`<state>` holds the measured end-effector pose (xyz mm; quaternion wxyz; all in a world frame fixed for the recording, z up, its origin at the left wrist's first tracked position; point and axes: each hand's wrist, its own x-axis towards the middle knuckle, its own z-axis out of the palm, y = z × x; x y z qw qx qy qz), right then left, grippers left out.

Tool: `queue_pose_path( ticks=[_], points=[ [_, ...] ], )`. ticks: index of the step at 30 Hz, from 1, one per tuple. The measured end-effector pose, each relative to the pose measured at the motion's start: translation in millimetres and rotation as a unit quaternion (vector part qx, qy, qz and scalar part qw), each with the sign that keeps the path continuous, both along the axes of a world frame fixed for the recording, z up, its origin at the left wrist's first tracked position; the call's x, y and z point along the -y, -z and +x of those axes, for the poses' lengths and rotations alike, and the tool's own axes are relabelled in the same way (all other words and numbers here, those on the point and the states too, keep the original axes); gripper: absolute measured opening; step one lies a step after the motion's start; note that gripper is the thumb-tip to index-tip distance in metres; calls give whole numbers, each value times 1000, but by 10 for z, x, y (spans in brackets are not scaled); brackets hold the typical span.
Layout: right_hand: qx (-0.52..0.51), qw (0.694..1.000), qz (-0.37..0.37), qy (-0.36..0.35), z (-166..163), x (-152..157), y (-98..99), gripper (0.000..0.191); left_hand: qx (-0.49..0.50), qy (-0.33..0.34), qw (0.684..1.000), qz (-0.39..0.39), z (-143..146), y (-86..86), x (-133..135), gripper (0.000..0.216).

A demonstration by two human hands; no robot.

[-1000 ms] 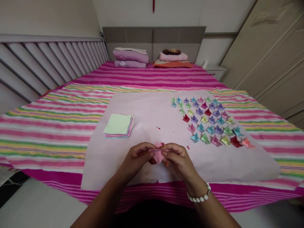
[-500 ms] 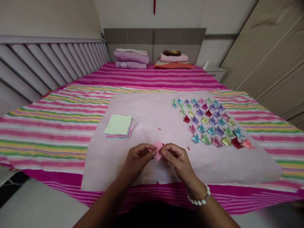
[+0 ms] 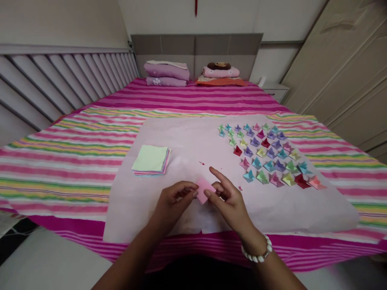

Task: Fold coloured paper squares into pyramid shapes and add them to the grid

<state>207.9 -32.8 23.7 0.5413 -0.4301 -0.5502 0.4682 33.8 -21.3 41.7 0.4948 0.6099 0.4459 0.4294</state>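
A small pink folded paper [image 3: 203,190] is held above the large pale sheet [image 3: 187,137] that covers the middle of the bed. Thumb and fingers of my left hand [image 3: 173,201] pinch its left corner. My right hand [image 3: 230,203], with a white beaded bracelet at the wrist, grips its right side between the thumb and bent fingers, the index finger stretched out away from the paper. To the left lies a stack of square coloured papers [image 3: 151,159], pale green on top. On the right stand several rows of small folded paper shapes [image 3: 271,153] in many colours.
Small red scraps [image 3: 240,188] lie on the sheet near my right hand, and a thin red bit [image 3: 201,163] lies ahead of the pink paper. Folded purple bedding [image 3: 167,71] and a pink pile [image 3: 221,73] sit by the headboard. A white railing [image 3: 66,80] runs along the left.
My right index finger has lifted off and stretched out. The pink paper now shows a wider face and has turned slightly to the right between my hands.
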Motion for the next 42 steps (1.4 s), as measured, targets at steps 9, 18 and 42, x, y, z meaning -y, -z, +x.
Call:
queue_pose_path(
  ticks=[9,18,42],
  points=[
    [22,999,31,34,61,-24,-12,32,11,10,1000,-7,-80,8,-51,10],
    [67,995,60,41,63,-50,-34,11,-12,6,1000,28,-19,-12,-46,16],
    [82,992,97,-26,2,-68,-111,15,23,10,999,-48,8,51,-77,12]
  ],
)
